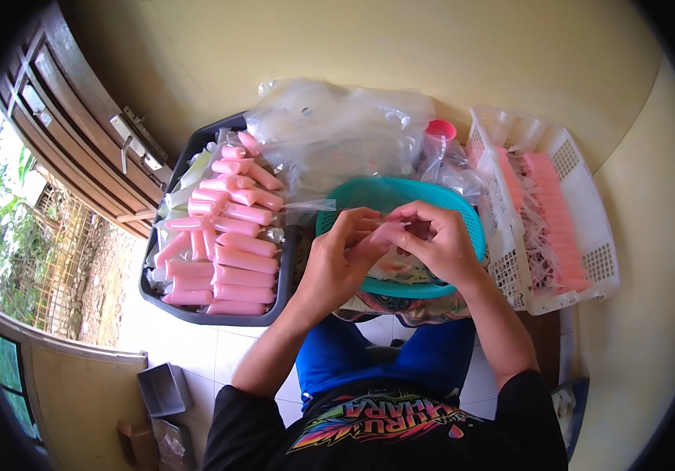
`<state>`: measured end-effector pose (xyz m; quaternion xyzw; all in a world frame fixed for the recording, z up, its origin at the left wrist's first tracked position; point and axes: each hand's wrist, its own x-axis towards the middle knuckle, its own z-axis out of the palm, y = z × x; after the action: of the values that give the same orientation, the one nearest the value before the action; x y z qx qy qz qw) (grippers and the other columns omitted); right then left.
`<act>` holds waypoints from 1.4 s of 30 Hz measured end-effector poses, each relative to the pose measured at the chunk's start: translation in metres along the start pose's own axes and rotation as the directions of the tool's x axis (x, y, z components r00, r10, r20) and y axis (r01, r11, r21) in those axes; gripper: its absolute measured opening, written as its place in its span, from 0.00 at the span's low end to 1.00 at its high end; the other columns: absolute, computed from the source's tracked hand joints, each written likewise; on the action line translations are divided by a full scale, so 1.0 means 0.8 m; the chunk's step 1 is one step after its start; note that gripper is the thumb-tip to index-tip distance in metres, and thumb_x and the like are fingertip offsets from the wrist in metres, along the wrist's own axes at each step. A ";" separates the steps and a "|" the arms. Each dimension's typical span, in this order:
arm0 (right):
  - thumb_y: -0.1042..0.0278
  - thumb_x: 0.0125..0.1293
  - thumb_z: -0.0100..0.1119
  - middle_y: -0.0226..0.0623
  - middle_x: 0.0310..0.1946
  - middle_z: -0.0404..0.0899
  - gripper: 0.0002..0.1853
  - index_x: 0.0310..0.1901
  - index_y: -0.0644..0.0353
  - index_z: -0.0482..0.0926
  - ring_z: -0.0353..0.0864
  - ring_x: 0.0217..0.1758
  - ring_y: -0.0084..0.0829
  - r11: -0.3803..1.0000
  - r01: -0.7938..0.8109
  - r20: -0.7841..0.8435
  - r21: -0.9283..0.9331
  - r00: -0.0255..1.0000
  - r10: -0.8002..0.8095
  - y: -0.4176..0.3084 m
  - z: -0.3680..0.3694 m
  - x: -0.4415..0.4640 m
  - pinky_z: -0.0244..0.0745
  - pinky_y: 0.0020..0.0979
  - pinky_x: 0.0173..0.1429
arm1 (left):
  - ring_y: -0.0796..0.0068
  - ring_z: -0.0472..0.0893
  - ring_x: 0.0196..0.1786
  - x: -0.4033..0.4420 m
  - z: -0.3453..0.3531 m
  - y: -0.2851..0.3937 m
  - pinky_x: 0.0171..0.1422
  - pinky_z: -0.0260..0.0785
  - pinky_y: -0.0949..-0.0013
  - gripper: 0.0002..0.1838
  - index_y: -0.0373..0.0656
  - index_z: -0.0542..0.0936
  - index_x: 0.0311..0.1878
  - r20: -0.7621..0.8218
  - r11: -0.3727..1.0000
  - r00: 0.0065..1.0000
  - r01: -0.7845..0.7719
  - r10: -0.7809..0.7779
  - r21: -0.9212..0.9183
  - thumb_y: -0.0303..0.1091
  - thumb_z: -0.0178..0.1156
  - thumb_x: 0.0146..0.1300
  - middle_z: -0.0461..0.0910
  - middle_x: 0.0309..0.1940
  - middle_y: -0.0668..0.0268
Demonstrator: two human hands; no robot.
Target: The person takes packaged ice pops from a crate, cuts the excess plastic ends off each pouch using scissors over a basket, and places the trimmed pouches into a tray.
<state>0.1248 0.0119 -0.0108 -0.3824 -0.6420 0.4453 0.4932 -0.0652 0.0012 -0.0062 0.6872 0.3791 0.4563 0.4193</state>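
Observation:
My left hand (pixel 343 253) and my right hand (pixel 438 242) meet over a turquoise plastic basket (pixel 345 192), fingers bent inward and pinching. Between them a pink-filled plastic tube (pixel 386 234) shows in part; the fingers cover most of it. A strip of clear plastic (pixel 306 206) juts out to the left of my left hand. Inside the basket, under my hands, lie things I cannot make out clearly. Left of the basket, a dark tray (pixel 149 292) holds many pink-filled tubes (pixel 245 276), piled in rows.
Large clear plastic bags (pixel 337 129) lie behind the basket, against the wall. A pink cup (pixel 441 129) sits among smaller bags. To the right, a white crate (pixel 600 251) holds rows of pink tubes (pixel 545 212). A wooden door (pixel 78 102) stands ajar at left; grey bins (pixel 163 388) are on the floor.

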 end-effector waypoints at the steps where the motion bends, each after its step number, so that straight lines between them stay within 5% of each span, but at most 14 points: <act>1: 0.72 0.65 0.68 0.30 0.34 0.84 0.10 0.43 0.67 0.81 0.83 0.38 0.15 0.999 -0.029 0.005 0.026 1.000 0.029 -0.004 0.004 0.003 0.78 0.20 0.43 | 0.72 0.84 0.48 -0.003 -0.009 0.007 0.53 0.75 0.69 0.20 0.34 0.72 0.58 -0.006 0.995 1.000 -0.023 0.024 0.096 0.25 0.65 0.65 0.84 0.44 0.59; 6: 0.75 0.66 0.64 0.30 0.34 0.80 0.08 0.44 0.67 0.78 0.83 0.38 0.20 0.997 0.072 0.017 0.035 0.997 -0.073 -0.016 0.032 0.031 0.80 0.22 0.44 | 0.59 0.84 0.45 -0.016 -0.060 0.013 0.53 0.74 0.63 0.22 0.37 0.75 0.57 -0.172 0.914 0.974 -0.070 0.150 0.400 0.27 0.67 0.60 0.84 0.42 0.55; 8: 0.76 0.65 0.64 0.31 0.36 0.81 0.08 0.43 0.68 0.77 0.83 0.39 0.19 0.976 0.047 -0.008 0.212 0.999 -0.046 -0.018 0.048 0.044 0.80 0.22 0.45 | 0.60 0.84 0.45 -0.017 -0.086 0.006 0.52 0.74 0.63 0.21 0.37 0.75 0.57 -0.210 0.862 0.960 -0.057 0.187 0.504 0.28 0.67 0.61 0.84 0.44 0.55; 11: 0.78 0.64 0.64 0.33 0.36 0.81 0.08 0.43 0.68 0.76 0.84 0.39 0.21 0.968 0.042 -0.012 0.247 0.999 -0.041 -0.009 0.074 0.072 0.80 0.23 0.45 | 0.69 0.83 0.50 -0.013 -0.118 0.006 0.56 0.74 0.67 0.22 0.38 0.75 0.58 -0.282 0.874 0.954 0.047 0.104 0.483 0.23 0.66 0.59 0.84 0.44 0.60; 18: 0.75 0.61 0.63 0.32 0.29 0.82 0.06 0.38 0.66 0.80 0.84 0.34 0.19 0.979 0.075 -0.089 0.190 0.994 -0.059 0.038 0.144 0.149 0.75 0.23 0.35 | 0.68 0.84 0.49 0.036 -0.197 -0.007 0.54 0.75 0.66 0.18 0.39 0.77 0.57 -0.206 0.831 0.978 0.115 0.000 0.544 0.27 0.64 0.64 0.85 0.43 0.61; 20: 0.73 0.61 0.63 0.34 0.28 0.83 0.06 0.37 0.67 0.81 0.84 0.33 0.21 0.968 0.084 -0.131 0.236 0.990 -0.054 0.053 0.162 0.171 0.75 0.24 0.35 | 0.61 0.85 0.46 0.055 -0.213 -0.018 0.52 0.75 0.63 0.18 0.37 0.78 0.54 -0.226 0.849 0.974 0.096 0.029 0.520 0.31 0.65 0.61 0.86 0.40 0.56; 24: 0.73 0.60 0.62 0.41 0.30 0.85 0.07 0.35 0.68 0.82 0.87 0.33 0.30 0.990 0.129 -0.203 0.059 0.972 -0.115 0.066 0.181 0.204 0.78 0.28 0.38 | 0.66 0.85 0.46 0.089 -0.242 -0.032 0.54 0.75 0.65 0.19 0.37 0.78 0.57 -0.238 0.775 0.971 0.156 -0.008 0.613 0.31 0.63 0.63 0.86 0.41 0.57; 28: 0.72 0.61 0.64 0.39 0.34 0.85 0.08 0.38 0.69 0.82 0.86 0.36 0.25 0.987 0.155 -0.197 -0.051 0.967 -0.162 0.078 0.193 0.234 0.79 0.24 0.39 | 0.59 0.85 0.47 0.112 -0.258 -0.041 0.55 0.75 0.61 0.19 0.38 0.79 0.55 -0.260 0.720 0.965 0.159 0.031 0.676 0.31 0.63 0.62 0.86 0.42 0.55; 33: 0.74 0.57 0.63 0.47 0.36 0.80 0.06 0.35 0.67 0.85 0.85 0.37 0.40 0.936 0.286 -0.253 -0.206 0.908 -0.333 0.103 0.209 0.267 0.80 0.35 0.45 | 0.51 0.82 0.53 0.120 -0.264 -0.082 0.59 0.73 0.58 0.19 0.39 0.79 0.56 -0.295 0.656 0.950 0.157 0.106 0.738 0.31 0.62 0.61 0.84 0.48 0.52; 38: 0.75 0.57 0.63 0.47 0.38 0.79 0.07 0.36 0.66 0.86 0.85 0.40 0.39 0.910 0.310 -0.174 -0.276 0.915 -0.364 0.113 0.217 0.280 0.81 0.33 0.47 | 0.48 0.79 0.57 0.116 -0.263 -0.104 0.63 0.70 0.57 0.23 0.39 0.77 0.59 -0.229 0.638 0.968 0.111 0.106 0.762 0.29 0.61 0.58 0.83 0.51 0.50; 42: 0.76 0.60 0.58 0.50 0.39 0.79 0.08 0.36 0.68 0.85 0.84 0.41 0.43 0.877 0.332 -0.041 -0.347 0.929 -0.368 0.101 0.223 0.283 0.80 0.36 0.47 | 0.47 0.79 0.53 0.112 -0.257 -0.096 0.60 0.70 0.54 0.14 0.37 0.83 0.46 -0.181 0.642 0.970 0.036 0.163 0.766 0.28 0.55 0.59 0.83 0.46 0.48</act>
<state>-0.0946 0.2129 -0.0420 -0.3611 -0.7397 0.2125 0.5266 -0.2438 0.1570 -0.0019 0.7539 0.5580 0.3457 0.0259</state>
